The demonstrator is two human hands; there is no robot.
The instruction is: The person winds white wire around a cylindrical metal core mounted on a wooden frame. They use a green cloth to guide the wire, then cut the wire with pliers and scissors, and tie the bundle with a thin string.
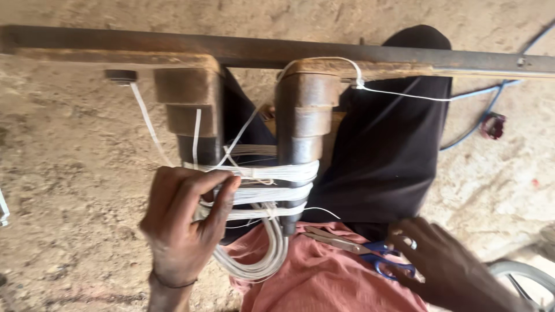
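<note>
The bundle of thin white wire (260,173) is wound in several bands around two stepped brown wooden forms (303,115) that hang under a dark metal bar (347,56). The left hand (185,222) is closed around these windings. The right hand (445,260) grips blue-handled scissors (358,247), lying on salmon cloth (324,277).

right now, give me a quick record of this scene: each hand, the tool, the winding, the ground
left hand: wrapped around the white wire coil, thumb over the strands
right hand: resting on the blue-handled scissors, which lie on the lap
scissors blades: closed, pointing toward the coil
coil: white wire wound across two stepped wooden formers, a loop hanging below
formers: fixed to a long bar
lap: pink cloth, dark trousers
ground: bare sandy floor, blue cable at the right
</note>
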